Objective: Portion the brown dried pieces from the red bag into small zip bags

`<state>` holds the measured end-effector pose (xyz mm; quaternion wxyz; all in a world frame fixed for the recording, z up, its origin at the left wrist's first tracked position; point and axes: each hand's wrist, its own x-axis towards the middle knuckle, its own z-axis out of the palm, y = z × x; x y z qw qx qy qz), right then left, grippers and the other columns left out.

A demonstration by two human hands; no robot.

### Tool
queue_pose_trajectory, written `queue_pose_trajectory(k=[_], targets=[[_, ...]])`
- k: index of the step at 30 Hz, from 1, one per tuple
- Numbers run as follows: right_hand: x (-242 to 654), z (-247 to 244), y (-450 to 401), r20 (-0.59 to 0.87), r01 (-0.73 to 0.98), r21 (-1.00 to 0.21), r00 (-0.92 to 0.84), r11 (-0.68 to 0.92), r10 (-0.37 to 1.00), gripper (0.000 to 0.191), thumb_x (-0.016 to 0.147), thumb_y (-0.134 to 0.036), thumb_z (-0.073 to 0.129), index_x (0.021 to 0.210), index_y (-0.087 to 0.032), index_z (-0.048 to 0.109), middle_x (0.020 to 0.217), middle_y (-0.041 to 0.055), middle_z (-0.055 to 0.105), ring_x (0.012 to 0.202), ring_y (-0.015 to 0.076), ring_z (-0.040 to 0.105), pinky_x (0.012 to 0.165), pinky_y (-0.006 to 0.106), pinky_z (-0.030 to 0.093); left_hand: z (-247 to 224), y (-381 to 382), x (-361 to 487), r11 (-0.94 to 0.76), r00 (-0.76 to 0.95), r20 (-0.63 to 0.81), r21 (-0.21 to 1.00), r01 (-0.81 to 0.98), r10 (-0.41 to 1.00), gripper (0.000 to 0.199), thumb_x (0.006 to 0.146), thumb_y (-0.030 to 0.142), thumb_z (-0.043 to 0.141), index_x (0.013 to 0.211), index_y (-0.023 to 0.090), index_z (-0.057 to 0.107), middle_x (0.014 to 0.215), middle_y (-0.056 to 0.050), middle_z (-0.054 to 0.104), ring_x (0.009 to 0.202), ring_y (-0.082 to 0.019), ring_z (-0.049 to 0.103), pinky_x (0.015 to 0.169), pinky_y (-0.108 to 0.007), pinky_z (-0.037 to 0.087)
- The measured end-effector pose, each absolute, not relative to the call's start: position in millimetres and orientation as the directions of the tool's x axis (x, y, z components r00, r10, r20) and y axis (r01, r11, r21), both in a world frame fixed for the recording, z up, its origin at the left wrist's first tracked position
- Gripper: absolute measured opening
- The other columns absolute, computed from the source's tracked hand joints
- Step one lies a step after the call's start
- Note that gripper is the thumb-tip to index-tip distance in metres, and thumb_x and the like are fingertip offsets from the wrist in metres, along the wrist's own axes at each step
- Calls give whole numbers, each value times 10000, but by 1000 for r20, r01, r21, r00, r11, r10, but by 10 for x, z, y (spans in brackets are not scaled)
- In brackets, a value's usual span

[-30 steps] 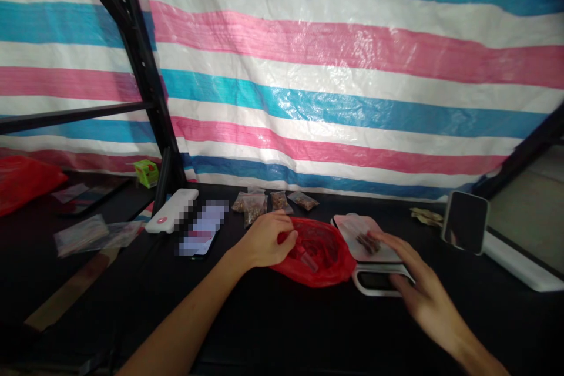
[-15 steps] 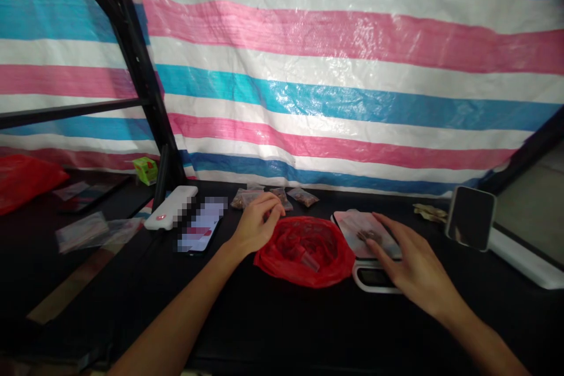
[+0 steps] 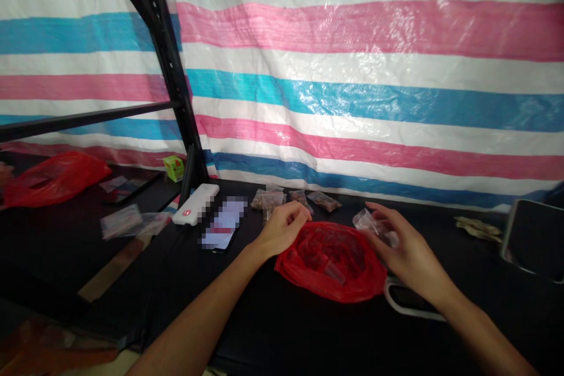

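Note:
A red plastic bag point(image 3: 352, 291) lies open-mouthed on the black table, with a small clear packet point(image 3: 335, 272) inside. My left hand point(image 3: 284, 228) is at its upper left rim, fingers curled closed against the edge. On the right, my right hand point(image 3: 409, 252) grips a small clear zip bag point(image 3: 365, 221) between thumb and fingers, above the weighing scale point(image 3: 396, 304). That hand hides most of the scale, and what the zip bag holds is hard to make out. Several small zip bags of brown bits point(image 3: 325, 201) lie behind the red bag.
Left of my hand are a white power bank point(image 3: 200, 202) and a phone point(image 3: 227, 223). Flat clear bags point(image 3: 121, 222), a green box point(image 3: 174, 168) and another red bag point(image 3: 66, 176) lie farther left, with part of another person's hand point(image 3: 5, 179). A dark-screened device point(image 3: 537, 241) stands right.
My right hand has lifted the zip bag off the scale and tilted it toward the red bag. The view has turned left; my left hand has stayed at the red bag's rim.

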<state>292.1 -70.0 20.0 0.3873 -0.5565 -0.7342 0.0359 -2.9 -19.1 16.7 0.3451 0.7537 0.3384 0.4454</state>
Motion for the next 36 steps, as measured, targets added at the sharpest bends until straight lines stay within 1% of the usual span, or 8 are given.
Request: queue_pose_trajectory(k=[2, 4, 7, 10, 14, 20, 26, 36], targets=[[2647, 278, -623, 580, 726, -501, -122, 471, 805, 493, 970, -426, 631, 1436, -298, 532, 1235, 87, 667, 1039, 249, 671, 932, 391, 556, 127, -209, 32, -475, 380, 387, 864, 169, 840, 309, 988, 456, 574, 1042, 177, 697, 904, -27, 688, 740, -139, 581, 652, -251, 411], [2351, 324, -535, 612, 680, -488, -181, 547, 770, 451, 979, -373, 614, 1418, -298, 540, 1255, 90, 650, 1088, 258, 650, 972, 408, 537, 71, -221, 97, -432, 372, 366, 895, 110, 853, 375, 929, 474, 667, 1170, 187, 650, 993, -31, 685, 673, -106, 551, 616, -236, 413], [1985, 307, -446, 580, 630, -501, -265, 594, 770, 458, 982, -297, 573, 1436, -300, 511, 1292, 92, 627, 1139, 263, 638, 995, 425, 532, -14, -197, 171, -320, 343, 305, 947, -12, 888, 458, 894, 511, 703, 1215, 196, 615, 1072, -45, 678, 587, -73, 529, 539, -225, 399], [1817, 224, -452, 530, 626, -547, -256, 556, 809, 506, 990, -305, 550, 1488, -293, 459, 1320, 104, 613, 1196, 279, 628, 1036, 465, 511, -57, -136, 195, -178, 315, 219, 972, -154, 923, 484, 884, 577, 689, 1146, 174, 627, 944, -32, 681, 516, -72, 515, 502, -233, 396], [1855, 94, -491, 372, 509, -771, -126, 382, 919, 607, 986, -457, 578, 1537, -285, 390, 1244, 90, 655, 1034, 248, 688, 930, 424, 567, -36, -110, 172, -95, 367, 181, 966, -240, 912, 482, 877, 568, 698, 1116, 154, 636, 797, -13, 671, 530, -88, 543, 533, -231, 407], [1924, -3, -368, 298, 262, -924, 42, 277, 954, 403, 932, -593, 603, 1081, -220, 644, 992, 75, 734, 909, 248, 701, 833, 386, 569, -48, -160, 124, 49, 432, 57, 972, -230, 900, 427, 837, 440, 725, 1132, 200, 530, 735, 22, 677, 532, -126, 627, 470, -207, 328], [1933, 77, -393, 256, 324, -915, 1, 242, 967, 359, 918, -568, 626, 888, -218, 703, 838, 50, 746, 773, 237, 679, 713, 350, 527, -73, -171, 149, 90, 476, 36, 967, -239, 879, 376, 820, 404, 759, 1056, 203, 547, 758, 33, 670, 522, -92, 589, 504, -210, 325], [1940, 78, -384, 309, 333, -900, 26, 283, 951, 320, 922, -530, 632, 890, -219, 697, 854, 41, 729, 778, 224, 651, 740, 353, 502, -125, -153, 226, 48, 429, 65, 967, -249, 901, 503, 771, 590, 804, 979, 174, 613, 684, 49, 606, 524, -80, 508, 532, -219, 362]])
